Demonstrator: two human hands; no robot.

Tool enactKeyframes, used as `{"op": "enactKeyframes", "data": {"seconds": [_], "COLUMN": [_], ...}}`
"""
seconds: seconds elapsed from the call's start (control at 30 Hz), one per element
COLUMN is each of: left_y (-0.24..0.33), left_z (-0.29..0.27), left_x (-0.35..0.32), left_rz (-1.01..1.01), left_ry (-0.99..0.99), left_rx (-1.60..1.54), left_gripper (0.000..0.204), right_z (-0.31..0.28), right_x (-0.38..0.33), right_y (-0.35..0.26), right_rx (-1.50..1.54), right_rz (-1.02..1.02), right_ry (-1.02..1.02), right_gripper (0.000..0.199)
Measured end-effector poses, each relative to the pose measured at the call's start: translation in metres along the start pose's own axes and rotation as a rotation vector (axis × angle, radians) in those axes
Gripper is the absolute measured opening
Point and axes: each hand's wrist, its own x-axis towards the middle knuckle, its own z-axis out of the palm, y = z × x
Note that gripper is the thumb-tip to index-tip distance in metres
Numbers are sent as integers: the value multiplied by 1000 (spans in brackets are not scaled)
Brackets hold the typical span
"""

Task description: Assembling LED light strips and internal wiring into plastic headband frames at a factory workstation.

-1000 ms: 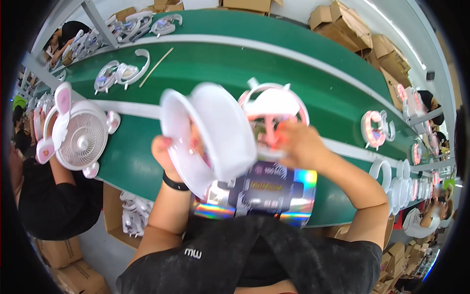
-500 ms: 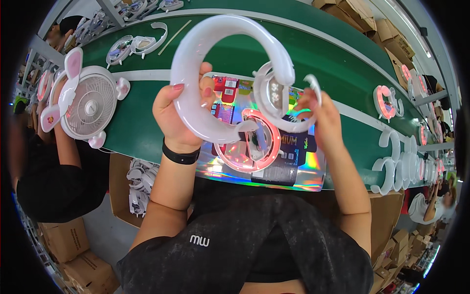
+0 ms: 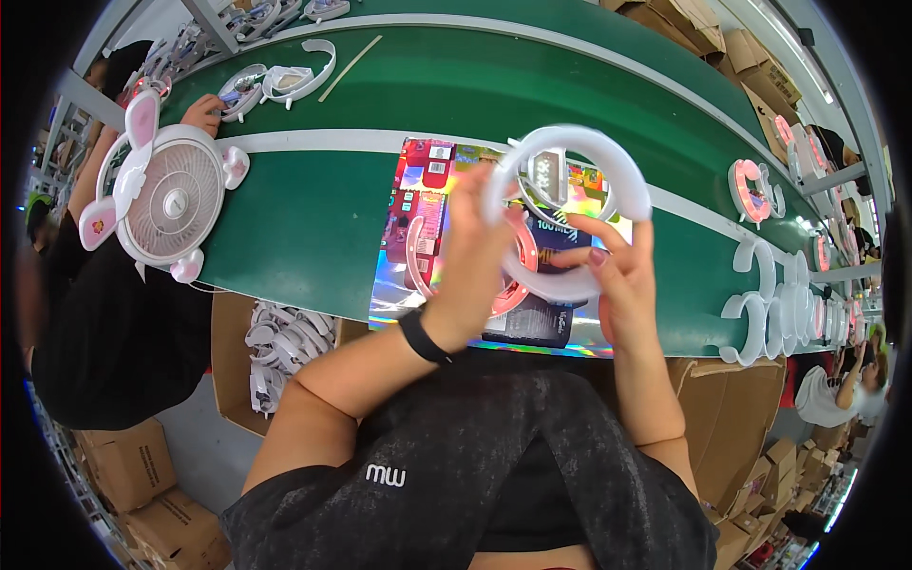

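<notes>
A glossy white C-shaped ring cover (image 3: pixel 632 185) is held up over the bench, somewhat blurred by motion. My left hand (image 3: pixel 461 261) grips its left side, the fingers partly hidden behind the wrist and blurred. My right hand (image 3: pixel 622 280) has thumb and fingers on its lower right edge. Through the opening shows a thin white ring frame with a small display panel (image 3: pixel 548 180); what supports it is hidden. Below, a red-lit ring (image 3: pixel 415 249) lies on shiny rainbow-foil printed sheeting (image 3: pixel 388 296), partly covered by my left hand.
Left stands a white fan (image 3: pixel 176 199) with rabbit ears. A co-worker's hand (image 3: pixel 202 114) touches a white ring part (image 3: pixel 242 90). A thin stick (image 3: pixel 350 68) lies on the green bench (image 3: pixel 304 209). Several white ring covers (image 3: pixel 750 323) stand at right. A carton of white parts (image 3: pixel 285 342) sits below.
The ring cover has moved right and down, over the ring frame. My left hand has shifted right with it; my right hand now touches the cover. A co-worker's hand has appeared at left.
</notes>
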Motion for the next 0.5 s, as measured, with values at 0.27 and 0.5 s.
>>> {"op": "enactKeyframes", "data": {"seconds": [0.27, 0.5], "left_y": [-1, -32], "left_z": [-34, -46], "left_x": [43, 162], "left_rz": [357, 424], "left_ry": [-710, -1000], "left_rx": [1013, 1422], "left_gripper": [43, 45], "right_z": [-187, -285], "right_x": [-48, -68], "right_y": [38, 76], "right_rx": [69, -494], "right_rz": [196, -63], "right_ry": [679, 1283], "right_gripper": [46, 28]}}
